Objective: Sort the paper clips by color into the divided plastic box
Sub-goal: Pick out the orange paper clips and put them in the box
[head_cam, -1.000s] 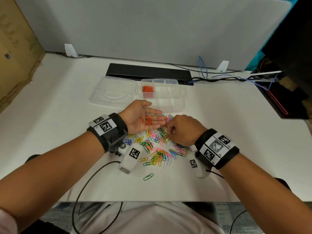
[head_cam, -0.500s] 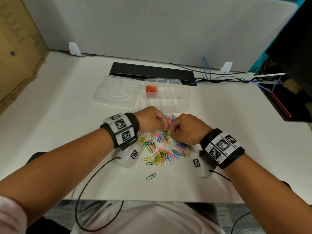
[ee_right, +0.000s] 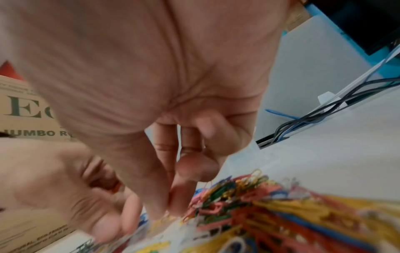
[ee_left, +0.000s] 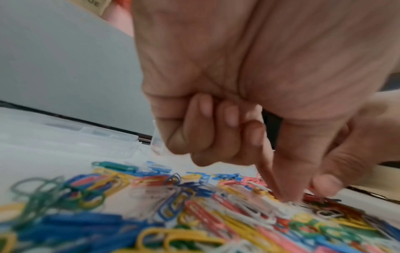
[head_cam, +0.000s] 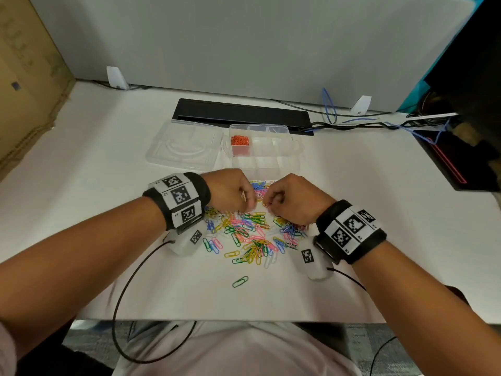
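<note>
A pile of mixed-color paper clips [head_cam: 252, 234] [ee_left: 151, 205] [ee_right: 281, 214] lies on the white table. Behind it stands the clear divided box [head_cam: 282, 158], and orange clips [head_cam: 240, 141] fill its far-left compartment. Its open lid [head_cam: 187, 147] lies flat to the left. My left hand [head_cam: 250, 203] [ee_left: 285, 195] is knuckles-up over the pile's far edge, three fingers curled round orange clips [ee_right: 114, 186], thumb and forefinger reaching down into the pile. My right hand [head_cam: 267, 202] [ee_right: 168, 212] faces it, its fingertips pinching an orange clip [head_cam: 267, 204] at the pile.
A lone green clip [head_cam: 240, 281] lies nearer the front edge. A black bar [head_cam: 244, 115] and cables [head_cam: 352, 118] run behind the box. A cardboard box [head_cam: 27, 77] stands at the left, a dark device [head_cam: 455, 158] at the right.
My left hand, which lay palm-up with orange clips on it, has turned over and closed round them. It now reaches into the pile beside my right hand.
</note>
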